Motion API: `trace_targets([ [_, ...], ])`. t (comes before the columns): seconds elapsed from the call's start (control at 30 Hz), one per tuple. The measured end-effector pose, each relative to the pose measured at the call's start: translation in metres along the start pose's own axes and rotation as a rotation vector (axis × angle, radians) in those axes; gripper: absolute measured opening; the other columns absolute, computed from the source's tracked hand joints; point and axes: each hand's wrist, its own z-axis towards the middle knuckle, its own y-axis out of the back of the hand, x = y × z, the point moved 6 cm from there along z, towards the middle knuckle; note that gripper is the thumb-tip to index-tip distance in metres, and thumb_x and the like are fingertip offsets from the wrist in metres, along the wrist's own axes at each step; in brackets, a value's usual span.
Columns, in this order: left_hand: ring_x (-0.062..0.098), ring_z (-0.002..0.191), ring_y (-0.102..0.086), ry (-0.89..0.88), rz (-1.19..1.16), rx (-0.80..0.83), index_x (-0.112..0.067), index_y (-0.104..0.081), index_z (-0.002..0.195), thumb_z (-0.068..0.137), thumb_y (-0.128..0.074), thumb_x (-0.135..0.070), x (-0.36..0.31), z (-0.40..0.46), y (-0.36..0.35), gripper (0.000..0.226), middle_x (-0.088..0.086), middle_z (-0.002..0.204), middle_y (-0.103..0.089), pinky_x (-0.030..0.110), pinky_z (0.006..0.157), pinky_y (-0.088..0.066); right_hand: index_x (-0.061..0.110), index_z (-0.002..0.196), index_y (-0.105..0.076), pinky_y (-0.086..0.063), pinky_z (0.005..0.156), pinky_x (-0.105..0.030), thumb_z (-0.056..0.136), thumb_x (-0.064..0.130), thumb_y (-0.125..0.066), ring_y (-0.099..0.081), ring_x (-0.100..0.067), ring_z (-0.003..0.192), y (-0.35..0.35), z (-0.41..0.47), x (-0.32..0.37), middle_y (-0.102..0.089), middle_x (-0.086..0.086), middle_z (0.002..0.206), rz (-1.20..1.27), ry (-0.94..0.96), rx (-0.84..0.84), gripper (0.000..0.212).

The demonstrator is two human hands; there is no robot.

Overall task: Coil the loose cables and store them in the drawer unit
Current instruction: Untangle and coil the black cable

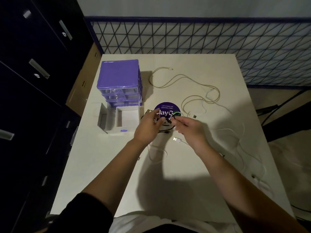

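The task looked barely begun. Both hands worked one thin black cable between them: the left hand gripped its gathered loops, the right hand pinched a strand. Left of the left hand, the purple plastic drawer unit had an empty drawer pulled out. Beyond and beside the right hand, a beige cable and white cables sprawled uncoiled.

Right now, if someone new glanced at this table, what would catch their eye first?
Probably the purple drawer unit at the table's far left, with one drawer pulled out in front of it. Next, the two hands mid-table: the left hand and right hand both hold a black cable over a round purple sticker. Beige and white cables sprawl loose to the right.
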Motion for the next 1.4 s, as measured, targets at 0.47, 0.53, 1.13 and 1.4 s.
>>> trace_targets([
  [0.47,0.011,0.071,-0.062,0.069,-0.685,0.131,-0.022,-0.065,0.072,0.103,-0.038,-0.039,-0.05,-0.027,0.038,0.044,0.0,0.076,-0.069,0.024,0.077,-0.049,0.006,0.107,-0.061,-0.033,0.041,-0.014,0.099,0.016,-0.051,-0.039,-0.001,0.038,0.019,-0.013,0.043,-0.05,0.015,0.05,0.136,0.004,-0.082,0.017],
  [0.53,0.013,0.064,-0.059,0.107,-0.794,0.119,-0.022,-0.063,0.067,0.102,-0.038,-0.042,-0.054,-0.03,0.042,0.048,-0.005,0.061,-0.062,0.031,0.081,-0.048,0.009,0.104,-0.06,-0.027,0.038,-0.008,0.097,0.016,-0.054,-0.04,0.001,0.037,0.022,-0.015,0.046,-0.048,0.011,0.055,0.026,0.071,-0.141,0.012],
  [1.13,0.019,0.089,-0.069,0.021,-1.06,0.029,-0.006,-0.062,0.117,0.102,-0.046,-0.022,-0.078,-0.032,0.043,0.027,0.005,0.102,-0.073,0.026,0.077,-0.054,0.026,0.103,-0.062,-0.05,0.07,-0.037,0.096,0.04,-0.046,-0.062,-0.022,0.084,-0.014,-0.049,0.076,-0.068,0.003,0.094,-0.894,0.446,-0.01,0.023],
  [1.4,0.006,0.081,-0.069,-0.161,-0.529,0.002,-0.015,-0.073,0.1,0.099,-0.052,-0.02,-0.087,-0.036,0.051,0.022,-0.002,0.087,-0.076,0.014,0.073,-0.047,0.025,0.091,-0.065,-0.052,0.081,-0.033,0.09,0.044,-0.056,-0.065,-0.011,0.097,0.002,-0.049,0.089,-0.07,0.009,0.101,-0.696,0.343,-0.041,0.02],
])
